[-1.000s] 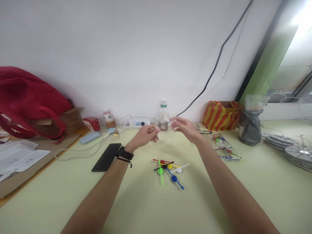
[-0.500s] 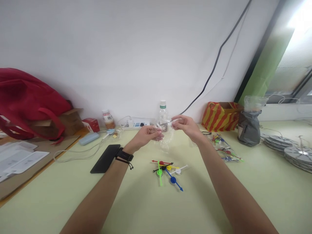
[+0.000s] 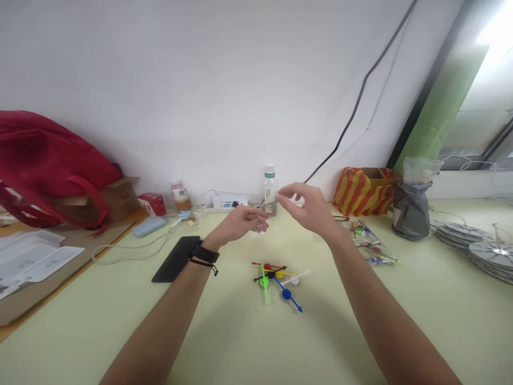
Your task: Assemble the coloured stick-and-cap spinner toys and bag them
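Held in front of me, a clear thin plastic bag [image 3: 262,228] hangs from my left hand [image 3: 238,223], whose fingers are pinched on it. My right hand [image 3: 308,207] is a little higher and to the right. Its thumb and fingertips pinch a thin clear strip, apparently the bag's edge, though the plastic is hard to make out. Below both hands, several arrow spinners lie loosely overlapping on the table [image 3: 224,326]: a red spinner [image 3: 267,266], a green spinner [image 3: 264,282], a blue spinner [image 3: 286,294], plus black, yellow and white ones.
Left of my hands lies a black phone [image 3: 175,259]. Bottles, including a clear bottle [image 3: 270,187], and a power strip [image 3: 230,202] line the wall. Bagged spinners [image 3: 374,248], a striped bag [image 3: 363,192], a grey bag [image 3: 411,211] and stacked discs [image 3: 492,256] occupy the right.
My right hand has risen slightly and its grip looks more arched. The plastic between my hands, crumpled and spread before, now shows mostly at my left fingers. The spinners look unmoved.
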`<state>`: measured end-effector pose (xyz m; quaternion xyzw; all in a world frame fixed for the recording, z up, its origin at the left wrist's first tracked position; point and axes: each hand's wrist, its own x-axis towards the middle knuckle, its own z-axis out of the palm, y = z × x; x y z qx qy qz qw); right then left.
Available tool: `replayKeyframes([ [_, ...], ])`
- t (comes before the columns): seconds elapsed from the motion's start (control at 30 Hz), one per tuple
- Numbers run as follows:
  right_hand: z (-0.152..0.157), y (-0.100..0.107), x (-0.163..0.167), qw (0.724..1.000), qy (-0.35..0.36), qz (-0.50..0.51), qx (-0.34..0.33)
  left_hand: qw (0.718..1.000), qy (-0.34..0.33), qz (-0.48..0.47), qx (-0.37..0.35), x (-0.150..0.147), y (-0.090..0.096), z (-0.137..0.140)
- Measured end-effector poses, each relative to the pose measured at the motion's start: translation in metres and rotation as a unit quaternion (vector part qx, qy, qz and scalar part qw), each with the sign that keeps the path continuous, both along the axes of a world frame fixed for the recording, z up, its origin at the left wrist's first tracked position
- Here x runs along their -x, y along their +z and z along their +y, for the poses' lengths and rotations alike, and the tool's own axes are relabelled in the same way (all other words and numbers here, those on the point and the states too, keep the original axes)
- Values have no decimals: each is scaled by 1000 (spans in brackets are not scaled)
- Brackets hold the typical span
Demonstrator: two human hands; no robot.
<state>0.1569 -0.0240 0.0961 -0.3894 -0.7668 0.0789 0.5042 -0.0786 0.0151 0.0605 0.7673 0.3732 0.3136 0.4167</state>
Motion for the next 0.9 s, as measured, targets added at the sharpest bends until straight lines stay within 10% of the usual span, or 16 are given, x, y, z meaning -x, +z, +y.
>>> replayKeyframes([
  [0.5, 16, -10, -21, 957, 142, 95, 236, 994, -78, 72, 21, 14, 14, -6],
  [0.9, 4, -5, -36, 829, 369, -80, 413, 983, -136, 17, 119, 11, 29, -26],
])
